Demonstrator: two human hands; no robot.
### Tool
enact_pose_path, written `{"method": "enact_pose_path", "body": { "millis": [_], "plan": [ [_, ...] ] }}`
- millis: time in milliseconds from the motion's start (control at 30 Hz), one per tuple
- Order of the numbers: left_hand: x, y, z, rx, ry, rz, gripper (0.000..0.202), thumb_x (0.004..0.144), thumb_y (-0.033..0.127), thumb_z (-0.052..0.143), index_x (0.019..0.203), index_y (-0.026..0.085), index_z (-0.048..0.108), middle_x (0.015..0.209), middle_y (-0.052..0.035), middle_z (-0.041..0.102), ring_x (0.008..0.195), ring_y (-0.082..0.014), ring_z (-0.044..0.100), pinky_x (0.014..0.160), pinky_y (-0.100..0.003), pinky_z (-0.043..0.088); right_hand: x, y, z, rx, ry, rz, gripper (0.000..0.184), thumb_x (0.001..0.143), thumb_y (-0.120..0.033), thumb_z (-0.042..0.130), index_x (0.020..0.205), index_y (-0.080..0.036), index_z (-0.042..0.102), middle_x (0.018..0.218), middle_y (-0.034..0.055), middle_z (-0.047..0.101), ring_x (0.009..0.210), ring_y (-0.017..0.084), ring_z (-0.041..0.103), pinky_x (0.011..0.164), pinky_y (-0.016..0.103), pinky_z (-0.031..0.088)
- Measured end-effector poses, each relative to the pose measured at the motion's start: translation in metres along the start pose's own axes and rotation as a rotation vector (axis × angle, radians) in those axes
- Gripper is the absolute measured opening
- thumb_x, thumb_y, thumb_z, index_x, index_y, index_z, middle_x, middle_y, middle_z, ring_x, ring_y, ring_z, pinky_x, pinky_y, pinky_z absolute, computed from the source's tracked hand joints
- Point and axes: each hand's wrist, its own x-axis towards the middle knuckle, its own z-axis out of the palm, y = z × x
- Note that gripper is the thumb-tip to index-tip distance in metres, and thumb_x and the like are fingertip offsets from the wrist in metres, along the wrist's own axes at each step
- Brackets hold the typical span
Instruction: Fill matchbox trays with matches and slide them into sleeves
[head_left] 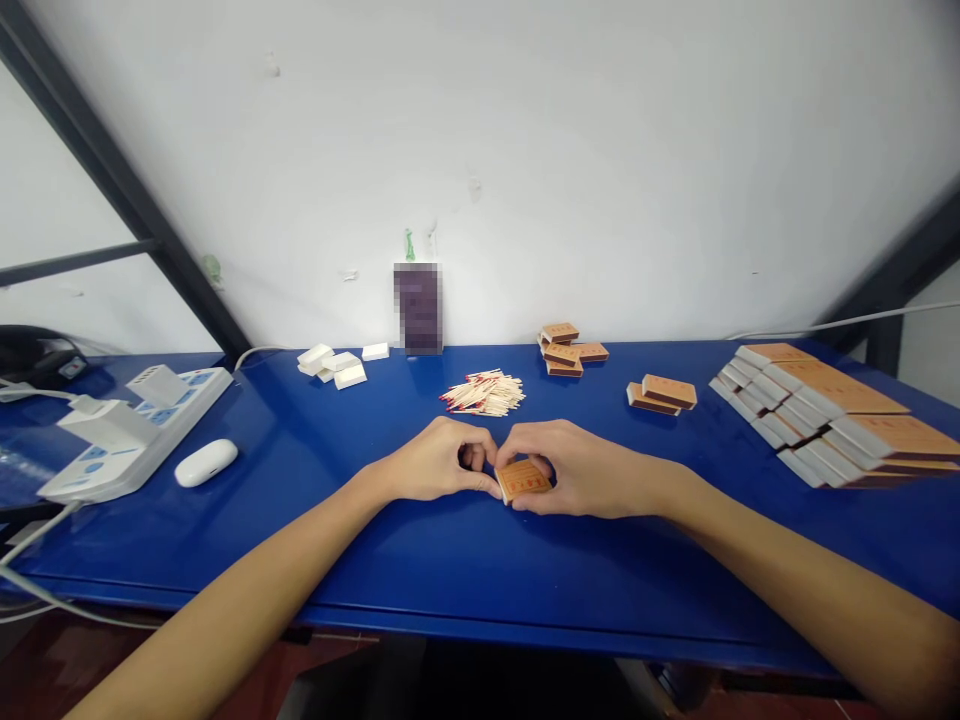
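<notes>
An orange matchbox (pixel 525 481) with red print sits between my two hands, low over the blue table (pixel 480 560). My right hand (pixel 581 466) is closed around it, with thumb and fingers on its sides. At the box's left end, my left hand (pixel 442 458) has its thumb and fingers curled in and touching the edge. Whether anything is inside the box is hidden. Just beyond my hands lies a loose pile of matchsticks (pixel 487 393), many with red heads showing on the left.
Several small white trays (pixel 334 365) lie at the back left. Orange boxes are heaped (pixel 564 350) at the back, a pair (pixel 662 392) lies to their right, and stacked matchboxes (pixel 840 400) fill the right. A power strip (pixel 142 430) and white earbud case (pixel 206 463) are left.
</notes>
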Motion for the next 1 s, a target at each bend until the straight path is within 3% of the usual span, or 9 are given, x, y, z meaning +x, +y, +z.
{"method": "enact_pose_path", "body": {
  "millis": [100, 167, 233, 333, 467, 567, 733, 867, 1000],
  "plan": [
    [0.001, 0.002, 0.001, 0.059, 0.025, -0.008, 0.030, 0.081, 0.043, 0.073, 0.092, 0.016, 0.065, 0.066, 0.0051, 0.055, 0.058, -0.0077, 0.049, 0.058, -0.020, 0.039, -0.006, 0.017, -0.022, -0.189, 0.111, 0.056, 0.029, 0.081, -0.031, 0.062, 0.108, -0.022, 0.066, 0.107, 0.0067, 0.068, 0.096, 0.023, 0.061, 0.084, 0.034, 0.045],
    [0.002, 0.004, 0.002, 0.107, 0.019, -0.003, 0.025, 0.085, 0.041, 0.068, 0.090, 0.016, 0.065, 0.067, 0.0043, 0.054, 0.059, -0.0080, 0.049, 0.059, -0.020, 0.039, -0.014, 0.038, -0.044, -0.409, 0.298, 0.200, 0.035, 0.078, -0.033, 0.061, 0.110, -0.020, 0.067, 0.112, 0.0101, 0.067, 0.106, 0.030, 0.058, 0.091, 0.040, 0.043],
    [0.002, 0.006, 0.002, 0.160, 0.006, 0.014, 0.023, 0.087, 0.039, 0.065, 0.086, 0.017, 0.066, 0.067, 0.0038, 0.054, 0.059, -0.0081, 0.047, 0.059, -0.021, 0.038, -0.026, 0.059, -0.067, -0.575, 0.390, 0.401, 0.042, 0.077, -0.033, 0.059, 0.115, -0.016, 0.066, 0.114, 0.0144, 0.066, 0.108, 0.034, 0.057, 0.091, 0.043, 0.043],
    [0.003, 0.008, 0.003, 0.226, -0.004, 0.036, 0.021, 0.088, 0.038, 0.064, 0.085, 0.017, 0.066, 0.065, 0.0042, 0.051, 0.059, -0.0083, 0.046, 0.059, -0.022, 0.036, -0.046, 0.082, -0.091, -0.606, 0.286, 0.695, 0.029, 0.079, -0.034, 0.054, 0.095, -0.014, 0.069, 0.097, 0.0168, 0.069, 0.088, 0.030, 0.062, 0.075, 0.039, 0.044],
    [0.004, 0.009, 0.003, 0.249, -0.016, 0.040, 0.020, 0.089, 0.037, 0.062, 0.087, 0.018, 0.066, 0.065, 0.0043, 0.050, 0.059, -0.0087, 0.046, 0.059, -0.022, 0.036, -0.060, 0.089, -0.099, -0.489, 0.174, 0.850, 0.024, 0.081, -0.035, 0.051, 0.087, -0.016, 0.065, 0.080, 0.0142, 0.069, 0.073, 0.024, 0.062, 0.064, 0.036, 0.041],
    [0.003, 0.010, 0.002, 0.259, -0.019, 0.044, 0.020, 0.089, 0.037, 0.061, 0.088, 0.018, 0.065, 0.065, 0.0041, 0.049, 0.059, -0.0091, 0.046, 0.059, -0.023, 0.035, -0.061, 0.093, -0.096, -0.463, 0.149, 0.896, 0.024, 0.080, -0.035, 0.053, 0.092, -0.017, 0.064, 0.093, 0.0159, 0.071, 0.082, 0.027, 0.064, 0.066, 0.036, 0.044],
    [0.003, 0.011, 0.002, 0.274, -0.034, 0.041, 0.019, 0.089, 0.036, 0.061, 0.089, 0.018, 0.065, 0.068, 0.0035, 0.050, 0.061, -0.0097, 0.046, 0.060, -0.023, 0.036, -0.063, 0.115, -0.092, -0.416, 0.172, 0.841, 0.061, 0.075, -0.038, 0.062, 0.130, -0.014, 0.053, 0.121, 0.0182, 0.065, 0.103, 0.032, 0.063, 0.082, 0.040, 0.049],
    [0.002, 0.011, 0.001, 0.282, -0.031, 0.043, 0.018, 0.089, 0.036, 0.061, 0.090, 0.018, 0.065, 0.068, 0.0036, 0.050, 0.062, -0.0101, 0.047, 0.061, -0.024, 0.037, -0.065, 0.126, -0.092, -0.437, 0.144, 0.848, 0.052, 0.069, -0.032, 0.066, 0.118, -0.017, 0.062, 0.112, 0.0149, 0.069, 0.099, 0.035, 0.065, 0.081, 0.043, 0.052],
    [0.002, 0.011, 0.001, 0.280, -0.032, 0.055, 0.018, 0.088, 0.035, 0.061, 0.089, 0.018, 0.065, 0.069, 0.0032, 0.051, 0.062, -0.0102, 0.047, 0.061, -0.024, 0.037, -0.064, 0.124, -0.093, -0.425, 0.194, 0.776, 0.042, 0.068, -0.036, 0.068, 0.108, -0.023, 0.065, 0.104, 0.0113, 0.072, 0.092, 0.034, 0.067, 0.078, 0.045, 0.054]
  ]
}}
